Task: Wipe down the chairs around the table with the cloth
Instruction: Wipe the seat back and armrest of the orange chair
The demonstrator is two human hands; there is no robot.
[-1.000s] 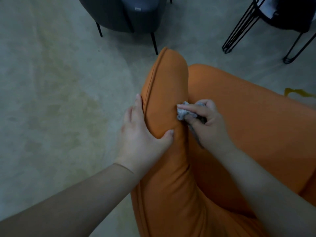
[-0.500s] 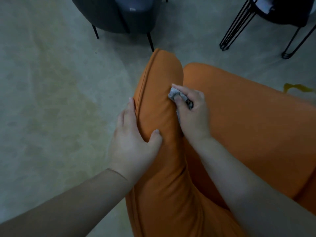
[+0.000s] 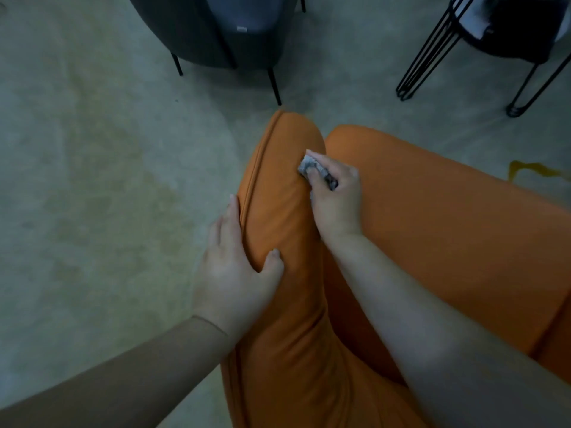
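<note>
Head view, our right hand (image 3: pixel 336 199) pinching the cloth (image 3: pixel 316 171) against the orange chair (image 3: pixel 432 242) armrest, our left hand (image 3: pixel 234 273) gripping the armrest's outer edge

An orange chair (image 3: pixel 432 242), padded and smooth, fills the lower right, its rounded armrest (image 3: pixel 278 196) pointing away from the camera. A crumpled grey cloth (image 3: pixel 312 168) is pressed against the armrest's inner side near its far end.

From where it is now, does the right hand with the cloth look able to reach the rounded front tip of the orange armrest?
Probably yes. The right hand presses the cloth on the inner side of the orange armrest, and only bare upholstery lies between it and the tip. The left hand grips the armrest farther back, out of the way.
</note>
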